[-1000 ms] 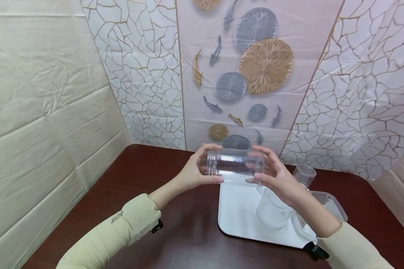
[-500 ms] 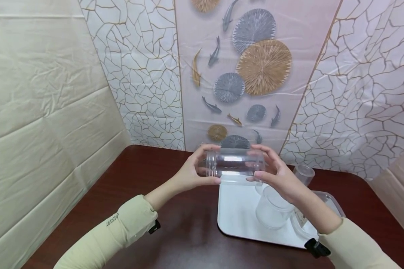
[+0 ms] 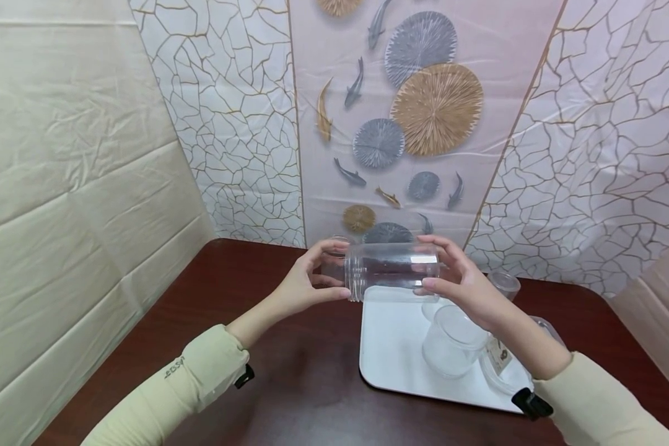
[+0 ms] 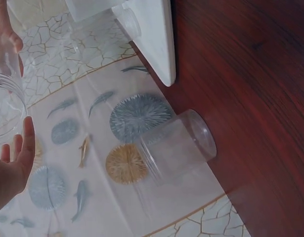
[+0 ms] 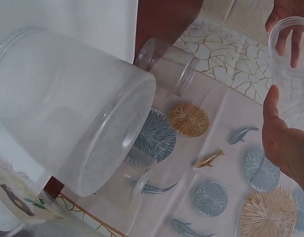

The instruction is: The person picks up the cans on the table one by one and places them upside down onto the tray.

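Note:
A clear screw-top jar (image 3: pixel 393 266) is held sideways in the air, its threaded mouth toward the left. My left hand (image 3: pixel 306 282) grips around the mouth end, with the thumb tip right at the rim. The base end is held by my right hand (image 3: pixel 468 282), thumb in front and fingers behind. Seen from the left wrist, the fingertips of the left hand (image 4: pixel 18 153) meet the lower rim of the held jar (image 4: pixel 6 98). Through the clear wall of the held jar (image 5: pixel 290 69) the left fingers show in the right wrist view.
A white tray (image 3: pixel 387 365) carries a wide clear jar (image 3: pixel 451 347), with a labelled clear item (image 3: pixel 498 356) partly behind the right forearm. Another clear jar (image 3: pixel 504 284) stands at the back right. Beyond the left hand, a second jar (image 4: pixel 179 143) stands on the dark wooden table (image 4: pixel 240 98).
My left hand has slid left toward the mouth of the jar, so more of the threads show. The right hand has shifted slightly right, toward the base.

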### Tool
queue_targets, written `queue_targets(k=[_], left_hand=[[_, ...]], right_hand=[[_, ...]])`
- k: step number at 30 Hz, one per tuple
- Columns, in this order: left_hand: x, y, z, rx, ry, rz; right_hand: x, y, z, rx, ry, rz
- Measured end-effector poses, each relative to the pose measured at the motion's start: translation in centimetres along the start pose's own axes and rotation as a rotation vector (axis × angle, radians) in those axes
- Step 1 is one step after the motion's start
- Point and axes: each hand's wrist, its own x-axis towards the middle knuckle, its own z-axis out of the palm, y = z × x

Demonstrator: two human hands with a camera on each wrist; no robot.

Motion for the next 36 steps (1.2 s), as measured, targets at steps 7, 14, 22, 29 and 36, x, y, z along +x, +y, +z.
queue_targets(k=[7,14,22,29,36], left_hand=[[-0.8,-1.0,-0.5,0.139,0.003,0.002],[-1.7,-2.3,-1.2,0.207,-0.009,-0.059],[-2.7,-3.7,-2.2,0.262,-0.061,-0.083],[-4.5,-4.4,-3.7,0.318,-0.117,-0.110],[-6.2,-4.4,-5.5,0.379,-0.140,-0.125]], right_hand=[[0.4,-0.3,0.2,-0.088,0.015,0.049],[0.8,0.3,0.2,-0.111,0.021,0.103],[1.0,1.2,0.2,-0.147,0.032,0.151],[1.6,1.4,0.2,-0.206,0.022,0.173],[1.9,1.4,0.0,-0.329,0.024,0.189]])
